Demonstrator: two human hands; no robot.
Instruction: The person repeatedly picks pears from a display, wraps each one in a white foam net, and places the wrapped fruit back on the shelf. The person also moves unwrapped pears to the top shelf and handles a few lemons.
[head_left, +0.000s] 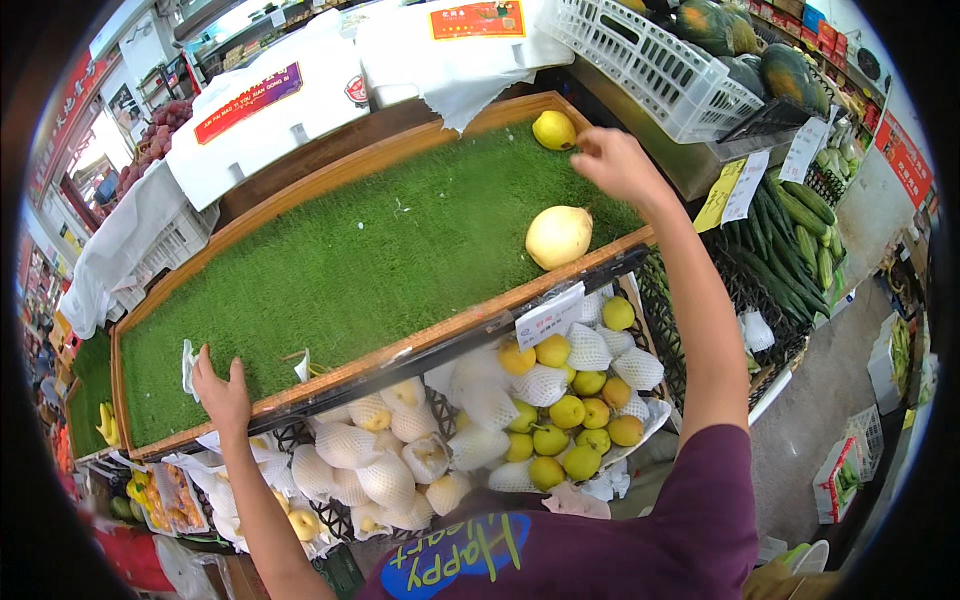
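A wood-framed display bed lined with green artificial turf (337, 255) spans the view before me. At its far right corner lies a small yellow fruit (554, 130); the fingers of my right hand (611, 161) are curled just beside it, and whether they touch it or pinch something small cannot be told. A larger pale yellow round fruit (559, 238) rests by the near right edge. Near the bed's left end, my left hand (223, 386) has its fingers spread, next to a crumpled white scrap (190, 367). Another white scrap (302, 366) lies on the turf to its right.
Below the bed's near edge are yellow-green pears (568, 411) and pale fruit in white foam nets (386, 475). White foam boxes (281, 105) stand behind it. A white plastic crate (645, 67) with pumpkins is at the back right, and cucumbers (772, 240) lie right of my right arm.
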